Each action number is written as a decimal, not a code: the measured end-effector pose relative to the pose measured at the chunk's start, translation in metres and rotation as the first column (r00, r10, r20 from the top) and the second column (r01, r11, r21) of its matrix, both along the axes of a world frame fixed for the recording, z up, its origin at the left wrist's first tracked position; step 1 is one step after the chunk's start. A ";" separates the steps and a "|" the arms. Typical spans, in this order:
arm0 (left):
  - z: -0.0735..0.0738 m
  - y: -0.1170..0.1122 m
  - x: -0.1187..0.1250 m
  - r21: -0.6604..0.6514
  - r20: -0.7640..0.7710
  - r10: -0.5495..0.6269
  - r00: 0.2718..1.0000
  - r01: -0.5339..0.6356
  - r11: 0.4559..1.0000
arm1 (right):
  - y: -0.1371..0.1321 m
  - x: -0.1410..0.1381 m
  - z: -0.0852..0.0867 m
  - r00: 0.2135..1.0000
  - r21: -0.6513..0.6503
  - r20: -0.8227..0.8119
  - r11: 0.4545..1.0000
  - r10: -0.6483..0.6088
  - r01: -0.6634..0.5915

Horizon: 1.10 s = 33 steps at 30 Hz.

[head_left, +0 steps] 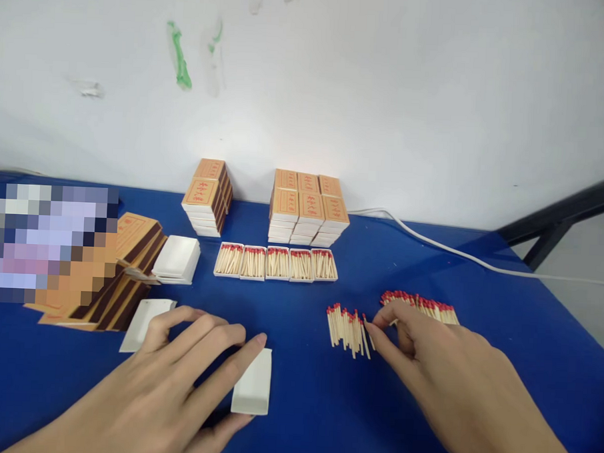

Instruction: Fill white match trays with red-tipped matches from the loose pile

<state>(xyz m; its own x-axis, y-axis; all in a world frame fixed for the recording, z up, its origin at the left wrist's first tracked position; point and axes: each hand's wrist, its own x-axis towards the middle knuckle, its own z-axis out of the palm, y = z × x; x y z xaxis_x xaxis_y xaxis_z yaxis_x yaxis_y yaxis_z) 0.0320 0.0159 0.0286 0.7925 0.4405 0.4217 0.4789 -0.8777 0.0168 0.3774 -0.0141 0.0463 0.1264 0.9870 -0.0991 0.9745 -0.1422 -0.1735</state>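
Observation:
My left hand (175, 374) holds an empty white matchbox tray (252, 388), with the index finger at its far end and the thumb at its near end. Under the other fingers of that hand, partly hidden, lies another white tray (145, 320). To the right, my right hand (450, 373) has thumb and index finger pinched on a wooden match (367, 329) at the edge of a small spread of red-headed matches (345, 328). A larger pile of matches (423, 304) lies behind that hand, partly covered by it.
Several match-filled trays (278, 263) stand in a row. Behind them are stacked orange matchboxes (310, 207) and another stack (206, 195). At left are nested white trays (177, 258) and flattened box sleeves (136, 236). A white cable (431, 240) crosses the blue table (293, 440) near the wall.

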 end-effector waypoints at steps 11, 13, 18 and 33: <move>-0.002 -0.002 -0.001 -0.001 -0.005 0.003 1.000 -0.003 1.000 | 0.002 -0.004 0.003 0.979 0.174 0.192 0.984 -0.064 0.030; -0.002 -0.003 -0.001 -0.003 0.000 0.008 1.000 -0.008 1.000 | 0.001 -0.003 0.003 0.954 0.225 0.285 0.974 -0.093 0.028; 0.000 -0.002 0.000 -0.003 -0.002 0.014 1.000 -0.014 1.000 | -0.005 -0.001 0.005 0.899 0.265 0.418 0.964 -0.128 0.014; 0.003 0.001 -0.002 -0.012 -0.014 -0.024 1.000 0.024 1.000 | -0.009 0.002 -0.002 0.906 0.322 0.423 0.939 -0.031 -0.118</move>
